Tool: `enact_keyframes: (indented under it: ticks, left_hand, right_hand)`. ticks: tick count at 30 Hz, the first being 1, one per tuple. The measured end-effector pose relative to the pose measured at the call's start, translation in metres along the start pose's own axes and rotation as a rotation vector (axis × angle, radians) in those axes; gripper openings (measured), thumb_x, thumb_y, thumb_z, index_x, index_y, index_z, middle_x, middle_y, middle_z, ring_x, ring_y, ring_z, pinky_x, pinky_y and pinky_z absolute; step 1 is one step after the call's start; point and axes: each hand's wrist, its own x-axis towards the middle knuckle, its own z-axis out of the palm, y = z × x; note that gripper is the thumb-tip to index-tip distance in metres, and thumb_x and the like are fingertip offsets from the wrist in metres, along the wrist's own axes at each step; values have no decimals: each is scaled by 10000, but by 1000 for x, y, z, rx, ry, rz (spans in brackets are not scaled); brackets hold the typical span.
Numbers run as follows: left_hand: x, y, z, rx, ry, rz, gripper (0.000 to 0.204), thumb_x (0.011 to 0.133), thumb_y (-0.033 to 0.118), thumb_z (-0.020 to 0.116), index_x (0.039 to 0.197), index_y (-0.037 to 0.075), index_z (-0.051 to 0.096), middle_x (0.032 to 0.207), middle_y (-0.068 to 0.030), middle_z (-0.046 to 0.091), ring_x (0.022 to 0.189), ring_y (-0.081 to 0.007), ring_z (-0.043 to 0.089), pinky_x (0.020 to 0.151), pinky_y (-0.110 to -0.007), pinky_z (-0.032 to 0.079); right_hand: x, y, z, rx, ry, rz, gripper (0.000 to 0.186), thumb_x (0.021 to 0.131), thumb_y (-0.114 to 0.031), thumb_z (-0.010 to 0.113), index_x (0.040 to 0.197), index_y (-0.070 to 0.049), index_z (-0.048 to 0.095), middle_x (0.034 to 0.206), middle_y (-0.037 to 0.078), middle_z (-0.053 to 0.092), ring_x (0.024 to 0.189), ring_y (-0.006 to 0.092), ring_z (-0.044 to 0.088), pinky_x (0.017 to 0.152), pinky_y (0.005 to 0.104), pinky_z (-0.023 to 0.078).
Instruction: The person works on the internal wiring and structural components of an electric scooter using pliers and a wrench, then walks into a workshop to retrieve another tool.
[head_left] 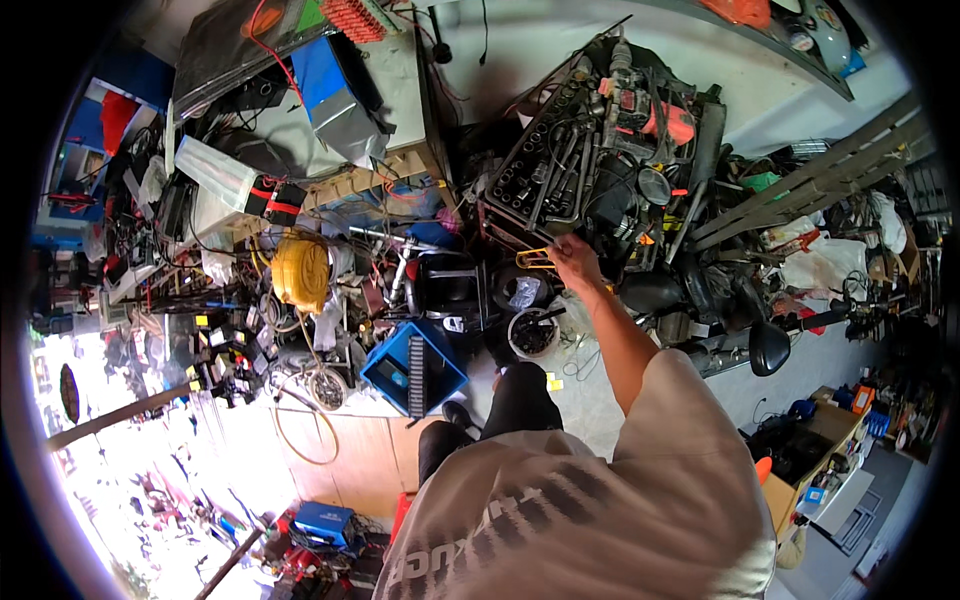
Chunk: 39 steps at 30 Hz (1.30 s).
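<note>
Evidently the yellow frame (535, 259) is in the right hand (577, 264), just off the near edge of the tray (512, 217). The fingers look drawn together on the frame's right end, with little gap left between them; the grip itself is too small to make out finger by finger. Holding it by one end seems to leave the rest of the frame free, pointing left. The left hand does not show, so I cannot tell how open it is or whether it has hold of anything.

In the tray, sockets (536, 132) stand in rows, probably so that each size is easy to pick out, and wrenches (562, 178) lie lengthwise beside them, which looks like a way to fit long tools together. Just right of the tray lies the red drill (675, 122), on its side among dark tools, perhaps because it would not stand by itself.

On the near side of the tray, below the right hand, is the bucket (511, 330), with dark pieces inside, likely to keep loose bits together. Farther from the tray, near and to the left, sits the blue crate (383, 375), a grey strip across it. Well left of the tray is the yellow bundle (300, 272); beyond that, up and left, the counter (405, 80) carries a blue box (318, 80).
</note>
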Motion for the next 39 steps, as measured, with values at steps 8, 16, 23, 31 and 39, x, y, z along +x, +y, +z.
enact_keyframes:
  ticks: [8,16,23,31,39]
  left_hand:
    - [-20,2,19,16,68,40,125,918,232,590,891,111,600,775,-111,652,670,-284,633,548,-407,514]
    - [-38,-6,47,26,92,57,122,912,225,612,899,104,625,793,-118,666,702,-294,646,585,-415,522]
    - [-43,-10,73,18,105,73,122,906,219,632,907,98,647,810,-124,679,730,-303,657,618,-423,530]
    - [-50,-16,88,26,133,89,123,899,213,655,915,92,672,828,-131,693,763,-313,670,656,-431,538]
    - [-53,-21,92,48,149,131,127,892,206,677,924,85,697,847,-137,707,795,-324,683,693,-439,547]
  right_hand:
    - [8,-84,5,-480,-279,244,919,918,-391,677,1594,15,206,1165,270,701,967,401,734,831,482,604]
    - [1,-101,14,-544,-608,315,1325,909,-503,723,1514,87,-298,1226,261,701,1057,393,718,930,432,570]
    - [8,-99,16,-560,-651,333,1340,891,-489,746,1521,89,-287,1286,279,673,1109,377,708,984,425,548]
    - [9,-98,12,-531,-672,328,1350,877,-463,758,1521,76,-299,1325,284,651,1142,379,694,984,406,549]
    - [12,-89,18,-531,-675,322,1355,867,-478,766,1532,80,-275,1374,295,616,1190,385,670,1018,401,530]
